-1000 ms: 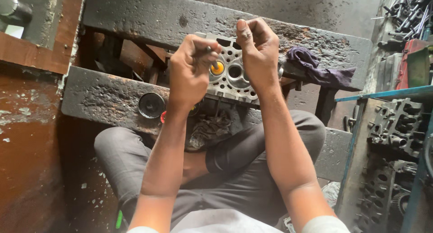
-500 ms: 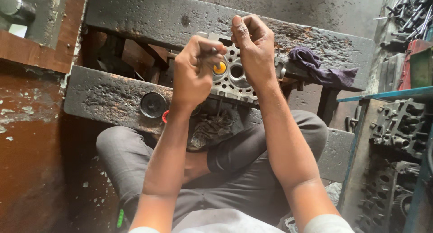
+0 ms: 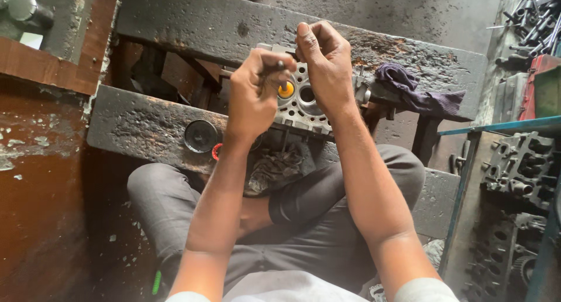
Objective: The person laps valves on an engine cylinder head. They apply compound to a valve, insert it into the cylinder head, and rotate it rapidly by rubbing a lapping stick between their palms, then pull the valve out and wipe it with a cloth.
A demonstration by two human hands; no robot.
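Note:
A grey metal cylinder head (image 3: 304, 106) with round ports lies across two grimy steel beams in front of me. One port holds an orange-yellow round piece (image 3: 286, 90). My left hand (image 3: 252, 94) is fisted around a thin dark rod-like tool (image 3: 279, 68) just above that port. My right hand (image 3: 327, 65) rests over the head's far side, fingers curled together near the tool's top; what it grips is hidden.
A purple rag (image 3: 418, 92) lies on the far beam (image 3: 193, 21). A round black cap (image 3: 200, 136) sits on the near beam (image 3: 137, 127). More engine castings (image 3: 523, 165) stand on a blue-edged rack at right, loose metal parts at the top right.
Both hands stay over the cylinder head. The left fist has turned slightly around the tool; the right fingers have shifted a little closer to it.

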